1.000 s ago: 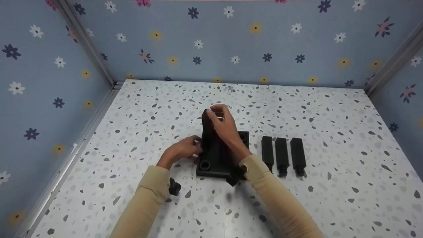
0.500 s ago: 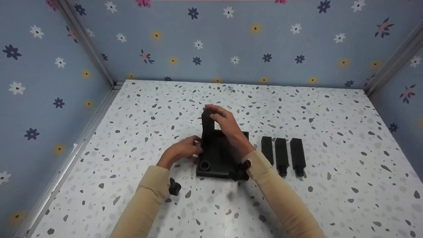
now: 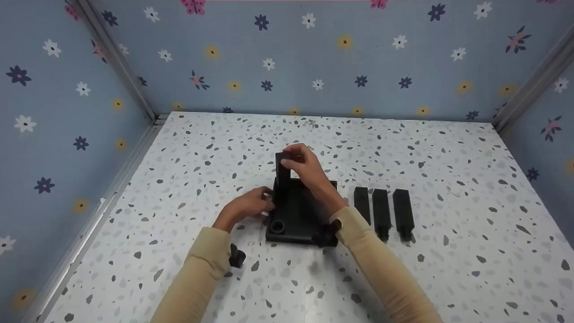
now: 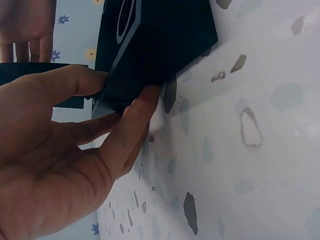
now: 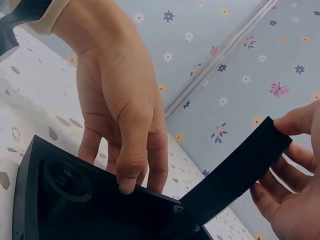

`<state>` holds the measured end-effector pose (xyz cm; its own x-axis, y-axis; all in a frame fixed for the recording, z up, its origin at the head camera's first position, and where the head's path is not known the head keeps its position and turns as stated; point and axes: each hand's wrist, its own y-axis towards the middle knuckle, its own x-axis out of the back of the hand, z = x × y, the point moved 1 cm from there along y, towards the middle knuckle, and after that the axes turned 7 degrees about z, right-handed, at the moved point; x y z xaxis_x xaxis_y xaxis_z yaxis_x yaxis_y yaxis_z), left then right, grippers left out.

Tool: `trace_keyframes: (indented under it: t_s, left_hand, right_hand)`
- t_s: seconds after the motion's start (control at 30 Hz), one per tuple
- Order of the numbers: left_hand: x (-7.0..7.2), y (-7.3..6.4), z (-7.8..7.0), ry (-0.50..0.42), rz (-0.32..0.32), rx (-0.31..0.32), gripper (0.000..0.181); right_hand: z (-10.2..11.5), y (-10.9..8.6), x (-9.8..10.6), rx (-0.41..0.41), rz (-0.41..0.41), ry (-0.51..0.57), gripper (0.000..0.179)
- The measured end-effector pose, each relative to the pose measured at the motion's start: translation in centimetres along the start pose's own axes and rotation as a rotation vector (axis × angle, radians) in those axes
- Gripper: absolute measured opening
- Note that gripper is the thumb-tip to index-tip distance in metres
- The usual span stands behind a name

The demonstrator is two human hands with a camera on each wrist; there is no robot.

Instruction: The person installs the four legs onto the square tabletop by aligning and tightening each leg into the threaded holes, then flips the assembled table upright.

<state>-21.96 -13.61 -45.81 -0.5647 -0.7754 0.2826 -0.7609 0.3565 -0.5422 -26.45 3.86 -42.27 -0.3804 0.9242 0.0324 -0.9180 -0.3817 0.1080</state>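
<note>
A square black base [image 3: 296, 213] with raised rims lies on the table, a round socket [image 3: 278, 226] showing at its near left corner. My left hand [image 3: 245, 206] grips the base's left edge; in the left wrist view the thumb lies on the rim and the fingers are below it. At the far left corner a black square leg [image 3: 282, 172] stands upright, its lower end at the base. My right hand [image 3: 310, 172] pinches that leg near its top, as the right wrist view also shows with the leg [image 5: 235, 172]. The joint is too dark to tell how deep it sits.
Three more black legs, the left one [image 3: 362, 205], the middle one [image 3: 381, 213] and the right one [image 3: 403, 211], lie side by side right of the base, threaded-looking ends toward me. Flowered panels [image 3: 287, 58] wall the speckled table [image 3: 202, 148] at the back and sides.
My right fingers reached over the leg's top and came back to a pinch on its side. The leg has turned about its own length. My left hand and the base stayed put.
</note>
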Motion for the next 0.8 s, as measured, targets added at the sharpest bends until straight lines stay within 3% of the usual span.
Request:
trace_keyframes:
  t_s: [0.33,0.5,0.67,0.8]
  left_hand:
    - [0.01,-0.10,-0.02,0.050,-0.022,0.021,0.057]
    - [0.03,-0.02,0.08,0.060,-0.025,0.016,0.056]
    - [0.00,0.04,0.10,0.060,-0.023,-0.005,0.057]
    - [0.01,0.07,0.08,0.050,-0.019,-0.009,0.057]
  right_hand:
    - [-0.48,-0.51,-0.53,0.001,-0.022,-0.093,0.036]
    - [-0.78,-0.43,-0.81,0.055,-0.065,-0.151,0.039]
    - [-0.85,-0.33,-0.91,0.066,-0.079,-0.143,0.045]
    - [-0.85,-0.19,-0.84,0.043,-0.098,-0.112,0.039]
